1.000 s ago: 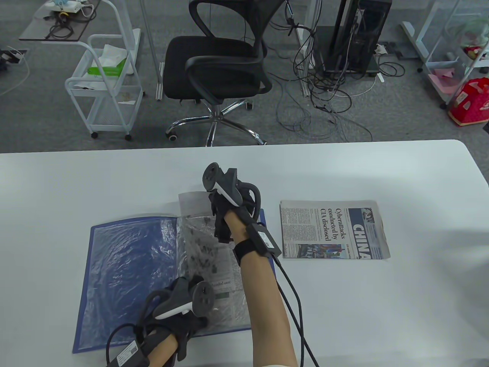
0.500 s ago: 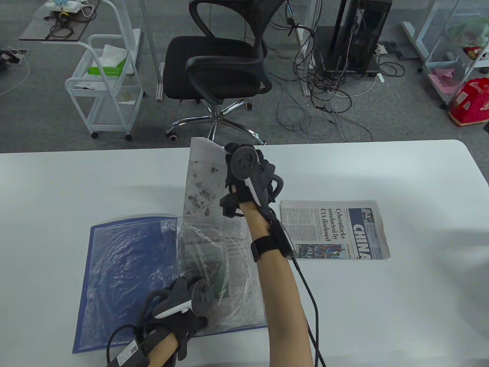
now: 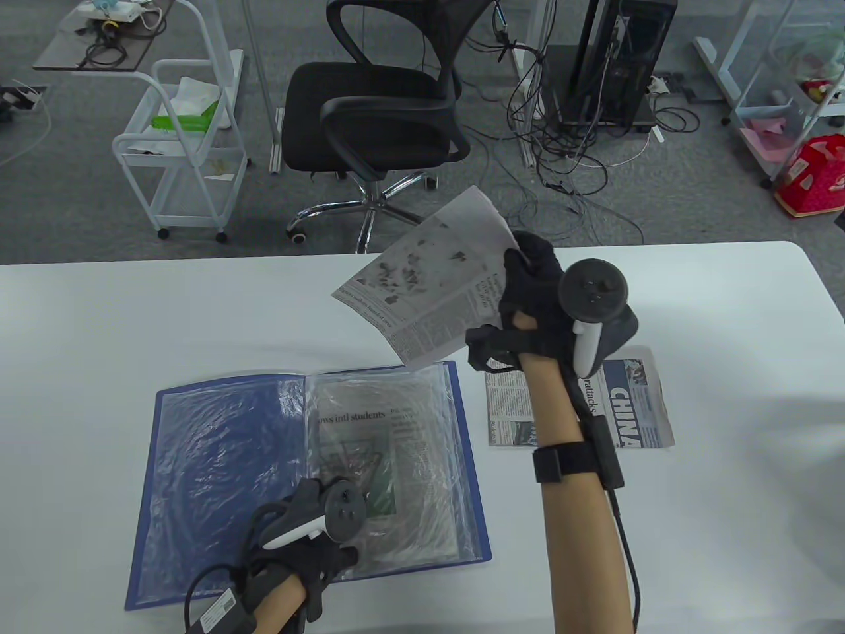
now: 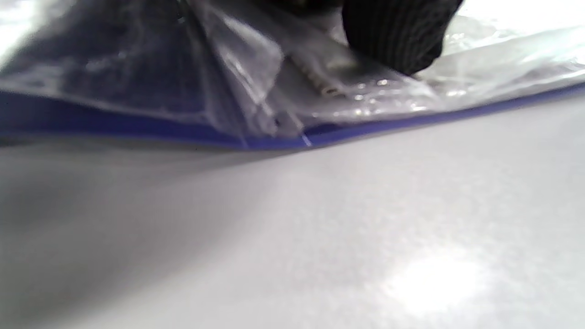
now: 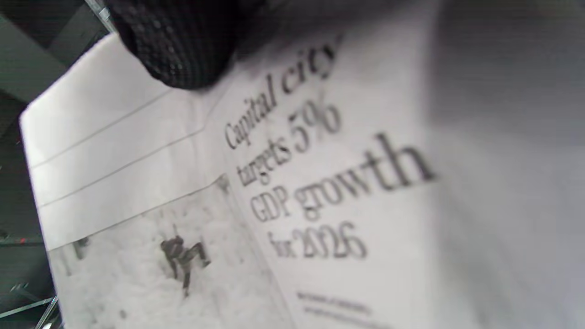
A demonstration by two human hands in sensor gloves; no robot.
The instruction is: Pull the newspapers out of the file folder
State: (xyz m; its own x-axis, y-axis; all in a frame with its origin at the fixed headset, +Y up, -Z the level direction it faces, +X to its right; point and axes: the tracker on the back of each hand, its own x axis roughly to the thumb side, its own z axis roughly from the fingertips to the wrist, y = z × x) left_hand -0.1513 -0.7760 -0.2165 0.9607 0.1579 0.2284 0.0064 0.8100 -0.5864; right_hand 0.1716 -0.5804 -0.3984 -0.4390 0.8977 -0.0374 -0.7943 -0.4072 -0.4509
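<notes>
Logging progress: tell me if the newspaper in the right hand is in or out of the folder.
Out. The right hand holds the newspaper in the air, clear of the open blue folder.

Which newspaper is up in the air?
The newspaper with the snowy photo, gripped by the right hand. The CHINA paper lies on the table, and another sits inside the blue folder.
</notes>
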